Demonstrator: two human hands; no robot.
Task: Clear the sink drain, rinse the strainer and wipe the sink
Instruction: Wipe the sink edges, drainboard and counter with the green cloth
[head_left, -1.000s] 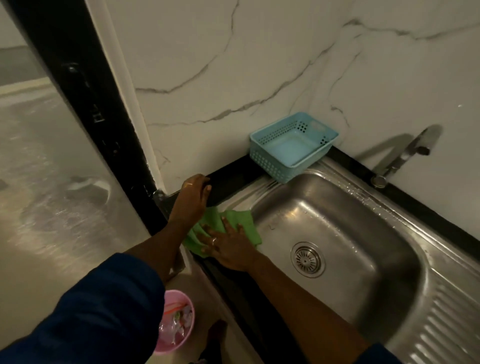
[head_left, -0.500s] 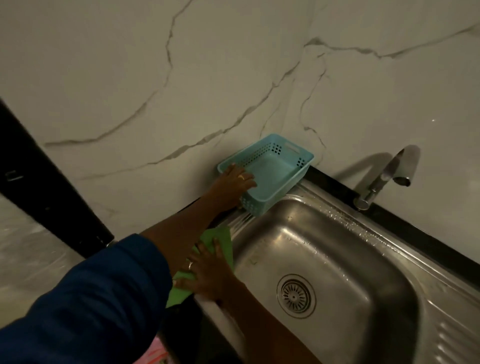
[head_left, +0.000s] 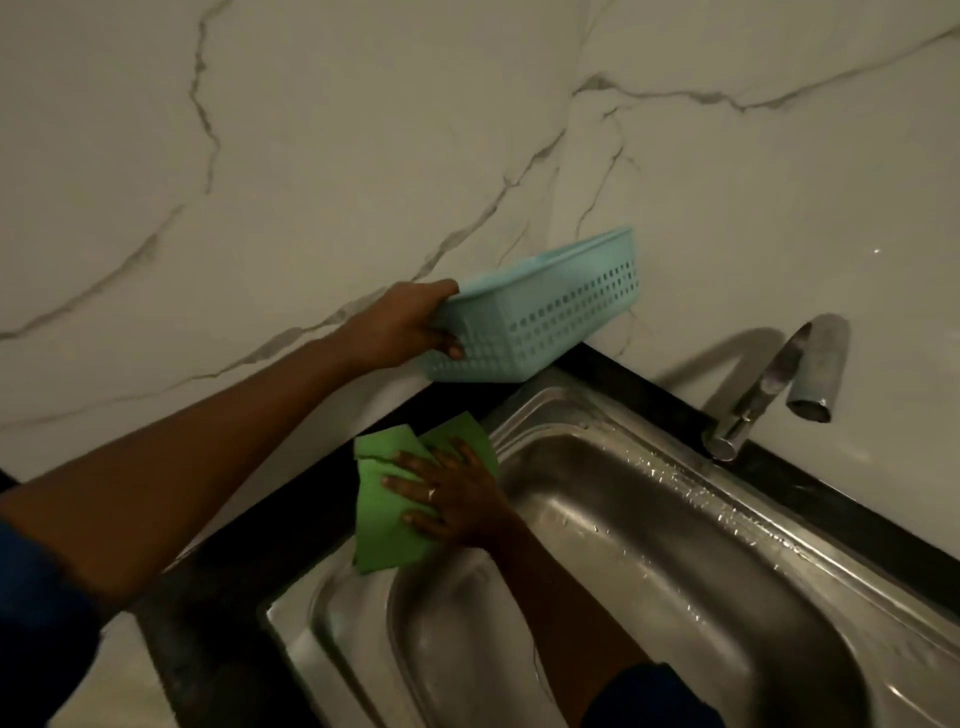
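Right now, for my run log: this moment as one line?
left hand: holds basket lifted | right hand: presses green cloth on sink rim

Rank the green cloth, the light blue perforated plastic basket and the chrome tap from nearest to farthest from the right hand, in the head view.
1. Green cloth: directly under the right hand, at the sink's corner.
2. Light blue perforated plastic basket: above it, lifted by the left hand.
3. Chrome tap: far right, by the wall.

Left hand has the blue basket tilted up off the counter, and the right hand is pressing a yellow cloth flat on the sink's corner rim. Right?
Not quite: the cloth is green, not yellow, as the head view shows. The rest holds: the left hand has the blue basket tilted up, and the right hand presses the cloth flat on the sink corner rim.
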